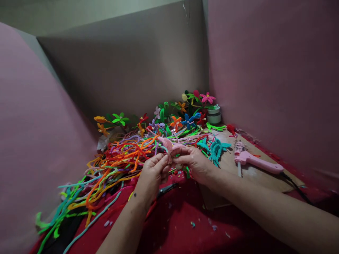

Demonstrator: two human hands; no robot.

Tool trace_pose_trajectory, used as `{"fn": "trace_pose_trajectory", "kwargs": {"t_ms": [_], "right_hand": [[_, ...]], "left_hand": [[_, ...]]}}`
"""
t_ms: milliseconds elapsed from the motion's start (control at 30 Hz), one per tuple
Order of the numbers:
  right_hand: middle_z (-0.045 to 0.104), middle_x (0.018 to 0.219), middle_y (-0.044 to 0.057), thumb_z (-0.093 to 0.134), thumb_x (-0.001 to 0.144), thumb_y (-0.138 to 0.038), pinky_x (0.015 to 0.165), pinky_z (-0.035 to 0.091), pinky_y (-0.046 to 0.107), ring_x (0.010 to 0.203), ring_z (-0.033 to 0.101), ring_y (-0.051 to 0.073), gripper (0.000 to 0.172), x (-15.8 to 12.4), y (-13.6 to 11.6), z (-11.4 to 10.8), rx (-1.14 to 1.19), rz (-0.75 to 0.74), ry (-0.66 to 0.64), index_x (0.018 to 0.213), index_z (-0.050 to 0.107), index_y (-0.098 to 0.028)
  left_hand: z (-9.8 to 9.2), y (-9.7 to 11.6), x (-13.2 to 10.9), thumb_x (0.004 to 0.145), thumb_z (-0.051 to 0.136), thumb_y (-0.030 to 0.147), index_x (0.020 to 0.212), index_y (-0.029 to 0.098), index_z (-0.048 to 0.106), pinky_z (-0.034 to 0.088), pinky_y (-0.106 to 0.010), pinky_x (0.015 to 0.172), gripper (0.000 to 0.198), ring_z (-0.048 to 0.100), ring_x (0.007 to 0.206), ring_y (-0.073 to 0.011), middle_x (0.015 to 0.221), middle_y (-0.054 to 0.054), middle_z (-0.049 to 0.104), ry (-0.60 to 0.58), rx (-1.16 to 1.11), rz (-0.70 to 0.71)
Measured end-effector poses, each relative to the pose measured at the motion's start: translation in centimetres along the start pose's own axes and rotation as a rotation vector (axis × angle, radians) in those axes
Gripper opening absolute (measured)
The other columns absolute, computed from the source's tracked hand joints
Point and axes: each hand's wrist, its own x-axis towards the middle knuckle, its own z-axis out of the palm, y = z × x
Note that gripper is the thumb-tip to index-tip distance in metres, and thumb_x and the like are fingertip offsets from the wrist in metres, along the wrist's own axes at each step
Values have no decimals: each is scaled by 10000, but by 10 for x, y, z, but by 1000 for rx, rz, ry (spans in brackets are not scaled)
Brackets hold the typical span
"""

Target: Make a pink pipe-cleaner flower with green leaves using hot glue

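A pink pipe-cleaner flower [166, 142] is held up in front of me, its fuzzy petals spread above my fingertips. My left hand [156, 168] pinches its base between thumb and fingers. From the other side, my right hand [192, 161] grips a petal close to the same base. Fingers hide the underside of the flower. Behind my hands spreads a tangled heap of coloured pipe cleaners [119, 157]. Right of the heap lie teal pipe-cleaner petals [217, 150]. Below my hands, a pair of scissors [167, 189] is partly covered by my left hand.
A pink glue gun [259, 163] rests on a brown board [251, 181] at right, its cord trailing off. Finished pipe-cleaner flowers [188, 121] stand at the back beside a white-lidded container [214, 114]. Scraps dot the red cloth [182, 218]. Pink panels [272, 70] flank the table.
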Motion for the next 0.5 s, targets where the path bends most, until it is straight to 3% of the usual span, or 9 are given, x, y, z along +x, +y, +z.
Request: {"fn": "trace_pose_trajectory", "kwargs": {"t_ms": [233,367,500], "right_hand": [[666,646,23,660,622,-261,415,374,192,408,537,76,238,-3,-6,3,124,166,-49,819,664,-127],[663,647,5,696,644,-348,432,442,213,419,557,87,276,-4,-6,4,143,166,-47,833,645,-152],[647,646,-27,726,618,-330,363,413,202,373,483,62,285,-2,-2,3,58,95,-15,836,632,-173]], "left_hand": [[-7,2,3,753,585,389,670,166,453,129,-146,356,272,163,374,-18,473,95,266,-20,-29,-16],[-9,1,4,755,583,390,698,163,475,126,-149,359,257,143,378,-18,472,98,263,-55,-38,-19],[-7,0,3,746,589,392,689,163,484,123,-146,353,259,125,375,-18,470,103,237,-61,-14,-29]]}}
